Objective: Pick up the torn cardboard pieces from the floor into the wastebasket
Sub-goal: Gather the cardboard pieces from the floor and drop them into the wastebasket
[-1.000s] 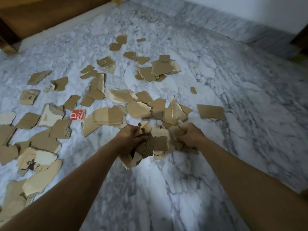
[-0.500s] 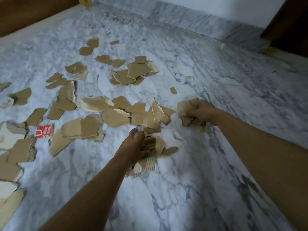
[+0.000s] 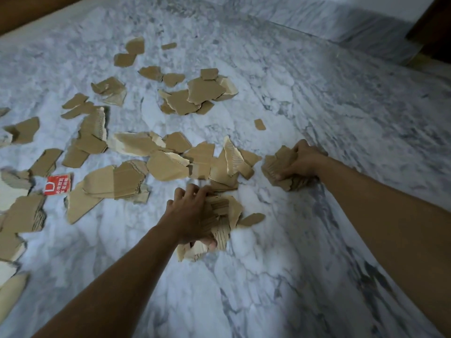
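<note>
Several torn brown cardboard pieces [image 3: 168,164] lie scattered over the grey-white marble floor [image 3: 317,113], mostly left and centre. My left hand [image 3: 192,215] grips a bundle of cardboard scraps [image 3: 223,228] low over the floor at centre. My right hand [image 3: 302,161] grips a second wad of cardboard [image 3: 275,167] at the right, just beyond the main pile. A red printed scrap [image 3: 58,184] lies at the left. No wastebasket is in view.
A raised marble skirting [image 3: 341,25] runs along the far wall. Dark wooden furniture stands at the top right corner [image 3: 434,28] and along the top left edge. The floor to the right and in front of my arms carries no scraps.
The two hands, together on one heap a second ago, have parted: the right hand carried its wad to the right and farther away, while the left stays at centre with its bundle. The camera turned right.
</note>
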Action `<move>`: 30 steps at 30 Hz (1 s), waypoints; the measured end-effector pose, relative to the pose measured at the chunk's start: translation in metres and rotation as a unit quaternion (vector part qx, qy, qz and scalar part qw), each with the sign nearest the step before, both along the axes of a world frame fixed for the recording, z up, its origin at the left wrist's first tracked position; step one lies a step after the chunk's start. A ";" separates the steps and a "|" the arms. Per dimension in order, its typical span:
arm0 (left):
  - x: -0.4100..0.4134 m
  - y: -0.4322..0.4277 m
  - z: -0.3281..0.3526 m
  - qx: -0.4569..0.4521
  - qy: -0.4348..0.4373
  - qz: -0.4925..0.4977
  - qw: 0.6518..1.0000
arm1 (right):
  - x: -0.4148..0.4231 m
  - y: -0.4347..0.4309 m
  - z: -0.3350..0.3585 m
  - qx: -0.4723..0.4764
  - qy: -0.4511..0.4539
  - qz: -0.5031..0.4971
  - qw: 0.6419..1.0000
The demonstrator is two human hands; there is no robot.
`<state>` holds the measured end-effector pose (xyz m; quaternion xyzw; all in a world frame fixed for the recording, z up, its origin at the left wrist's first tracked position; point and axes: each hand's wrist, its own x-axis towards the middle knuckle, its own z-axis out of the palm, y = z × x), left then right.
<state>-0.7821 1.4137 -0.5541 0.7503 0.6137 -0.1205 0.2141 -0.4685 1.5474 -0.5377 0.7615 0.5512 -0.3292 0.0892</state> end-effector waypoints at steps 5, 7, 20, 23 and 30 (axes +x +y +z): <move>-0.006 0.009 -0.001 -0.026 0.027 0.037 0.999 | 0.003 -0.021 -0.001 0.009 0.121 -0.080 0.989; -0.008 0.008 -0.001 -0.041 -0.037 0.064 0.996 | 0.004 -0.034 -0.007 -0.001 0.166 -0.109 0.980; -0.078 -0.029 0.038 -0.047 -0.374 0.372 0.848 | -0.057 -0.119 0.019 -0.042 0.407 -0.182 0.894; -0.088 -0.031 0.055 -0.035 -0.401 0.357 0.843 | -0.078 -0.130 0.009 -0.020 0.285 -0.134 0.949; -0.106 -0.041 0.060 -0.029 -0.427 0.301 0.853 | -0.127 -0.151 -0.027 0.015 0.026 0.046 0.998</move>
